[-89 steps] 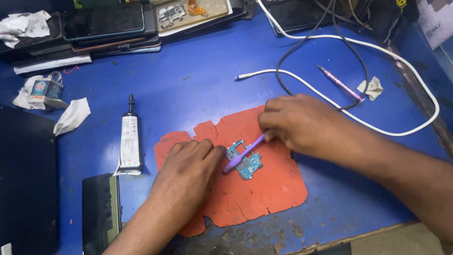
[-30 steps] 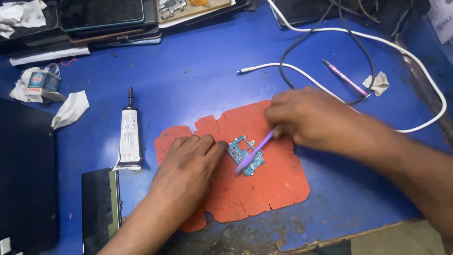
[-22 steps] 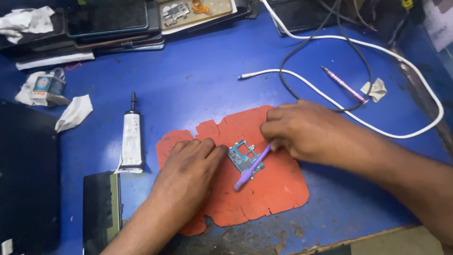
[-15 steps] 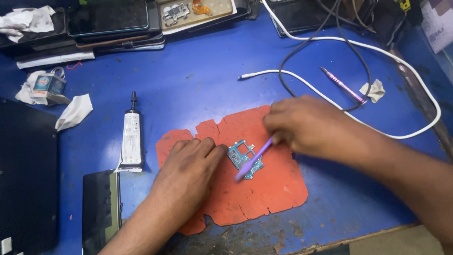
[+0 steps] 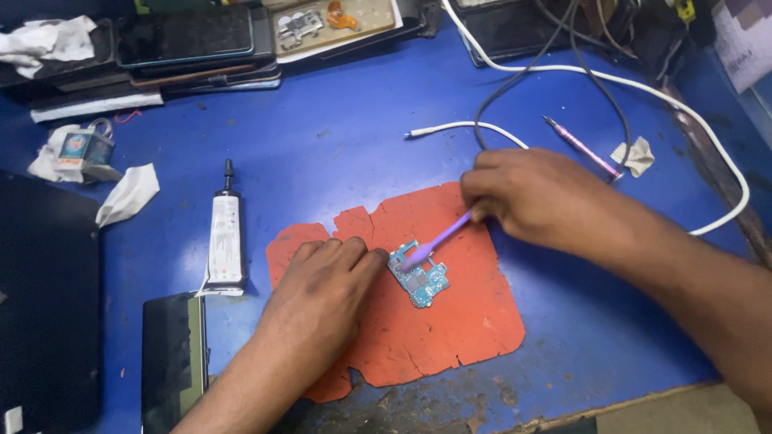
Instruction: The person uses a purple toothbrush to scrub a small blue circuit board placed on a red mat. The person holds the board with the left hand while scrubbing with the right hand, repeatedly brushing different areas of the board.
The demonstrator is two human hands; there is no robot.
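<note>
Since half a second ago, nothing is shifting much: the right hand (image 5: 535, 197) is still pinching the purple tool (image 5: 438, 239), tip on the circuit board (image 5: 418, 273). The left hand (image 5: 326, 277) is lying flat, fingertips pressing the board's edge against the orange mat (image 5: 450, 337). Light strokes and firm pinning would be serving best. Nearby: glue tube (image 5: 225, 237), white cable (image 5: 643, 88), pink pen (image 5: 581, 145), phones (image 5: 189, 36); none is obstructing.

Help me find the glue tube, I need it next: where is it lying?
In the head view, the glue tube lies on the blue table, just left of the orange mat and the left hand, above a dark phone.
</note>
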